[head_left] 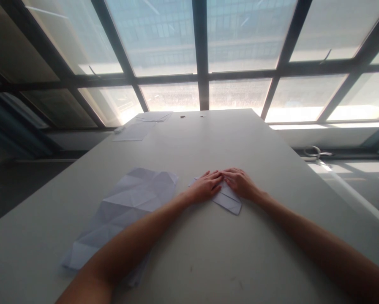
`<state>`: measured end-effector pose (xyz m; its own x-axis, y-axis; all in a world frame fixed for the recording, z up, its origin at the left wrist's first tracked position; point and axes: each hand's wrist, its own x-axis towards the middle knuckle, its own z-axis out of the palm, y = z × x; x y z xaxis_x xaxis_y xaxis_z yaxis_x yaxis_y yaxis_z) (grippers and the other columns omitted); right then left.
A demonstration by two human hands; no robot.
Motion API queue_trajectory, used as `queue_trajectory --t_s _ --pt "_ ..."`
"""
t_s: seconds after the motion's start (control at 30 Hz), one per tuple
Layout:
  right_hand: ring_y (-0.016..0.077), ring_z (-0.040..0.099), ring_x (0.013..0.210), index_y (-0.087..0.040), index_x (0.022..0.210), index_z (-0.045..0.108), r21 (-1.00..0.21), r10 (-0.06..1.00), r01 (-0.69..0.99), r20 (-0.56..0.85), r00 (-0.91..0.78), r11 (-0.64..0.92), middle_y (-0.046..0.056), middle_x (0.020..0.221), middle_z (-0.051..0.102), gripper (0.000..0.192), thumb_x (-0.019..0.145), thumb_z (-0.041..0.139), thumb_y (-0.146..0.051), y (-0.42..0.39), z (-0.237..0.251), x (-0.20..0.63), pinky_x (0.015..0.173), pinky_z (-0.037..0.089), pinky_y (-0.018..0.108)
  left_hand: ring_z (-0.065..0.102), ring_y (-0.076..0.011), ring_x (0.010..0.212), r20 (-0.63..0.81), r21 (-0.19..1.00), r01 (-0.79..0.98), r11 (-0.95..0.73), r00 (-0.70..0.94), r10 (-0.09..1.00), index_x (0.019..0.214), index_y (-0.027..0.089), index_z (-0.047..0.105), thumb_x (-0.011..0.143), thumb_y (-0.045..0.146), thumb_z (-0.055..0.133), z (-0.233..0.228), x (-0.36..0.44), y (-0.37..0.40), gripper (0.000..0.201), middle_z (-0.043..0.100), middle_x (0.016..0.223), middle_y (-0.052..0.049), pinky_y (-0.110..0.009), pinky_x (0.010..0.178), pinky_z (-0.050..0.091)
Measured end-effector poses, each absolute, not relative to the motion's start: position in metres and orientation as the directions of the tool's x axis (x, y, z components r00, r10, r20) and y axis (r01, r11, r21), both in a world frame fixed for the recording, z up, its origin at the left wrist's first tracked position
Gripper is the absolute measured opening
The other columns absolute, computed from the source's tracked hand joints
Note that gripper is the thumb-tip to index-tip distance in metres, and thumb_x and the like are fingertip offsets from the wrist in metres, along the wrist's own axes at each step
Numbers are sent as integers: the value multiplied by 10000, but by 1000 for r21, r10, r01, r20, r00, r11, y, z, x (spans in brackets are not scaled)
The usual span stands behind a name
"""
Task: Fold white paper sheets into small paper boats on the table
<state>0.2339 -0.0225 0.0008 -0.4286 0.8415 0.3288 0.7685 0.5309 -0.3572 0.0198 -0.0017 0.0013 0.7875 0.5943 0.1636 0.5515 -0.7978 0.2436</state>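
pale table [271,139] beneath big sunlit windows [164,38].

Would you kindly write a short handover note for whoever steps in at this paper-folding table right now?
Left hand: flat, palm down, pressing on the small folded paper.
Right hand: also flat on that paper, fingertips meeting the left hand's.
The folded paper lies on the table in front of the person, a corner sticking out toward them.
Creased, unfolded sheet lies left of it, partly under the left forearm.
More flat sheets rest at the far left corner.
Done: several folds are in. Left: how many folds remain cannot be told.
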Motion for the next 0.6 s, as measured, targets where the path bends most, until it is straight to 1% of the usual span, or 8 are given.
queue_trajectory --t_s 0.1,0.2,0.33,0.43,0.5,0.6 --pt "243 355 1402 -185 1440 459 -295 863 814 237 -446 501 109 1483 455 487 984 404 -349 -20 -3 234 1149 260 465 251 -193 1458 155 230 543 -808 799 581 1526 228 272 1013 347 357 2 23 -4 534 280 1580 -61 -416 1199 184" --pt "261 227 1457 -187 1475 399 -247 871 836 175 -460 491 116 1538 365 522 1005 341 -407 -19 -4 237 1158 188 537 235 -197 1463 144 226 550 -804 797 586 1531 221 253 1019 357 343 1 24 -4 538 266 1585 -61 -421 1196 192" --pt "290 189 1466 -198 1471 405 -207 886 862 146 -440 462 130 1558 320 541 1015 280 -460 -20 -3 239 1146 172 579 212 -176 1469 147 232 507 -830 825 545 1513 233 294 1024 313 328 1 22 -3 496 251 1589 -57 -400 1198 190" --pt "305 170 1468 -189 1481 389 -207 902 879 130 -411 430 136 1569 293 585 1010 250 -507 -19 -4 240 1142 180 585 206 -161 1469 139 220 477 -851 848 511 1502 211 318 1016 265 322 1 21 -3 489 266 1583 -72 -383 1202 177" --pt "300 157 1472 -181 1486 379 -207 903 880 133 -408 428 138 1571 287 597 1009 238 -510 -18 -6 240 1146 178 578 205 -167 1470 129 213 483 -849 848 514 1511 195 299 1009 296 348 1 20 -4 514 263 1583 -83 -382 1204 169" --pt "285 157 1474 -171 1491 369 -204 903 880 142 -407 429 136 1573 283 597 1010 227 -495 -17 -9 239 1153 171 565 186 -186 1476 106 208 494 -844 846 522 1534 194 239 999 402 384 2 19 -5 591 217 1595 -87 -388 1205 158"
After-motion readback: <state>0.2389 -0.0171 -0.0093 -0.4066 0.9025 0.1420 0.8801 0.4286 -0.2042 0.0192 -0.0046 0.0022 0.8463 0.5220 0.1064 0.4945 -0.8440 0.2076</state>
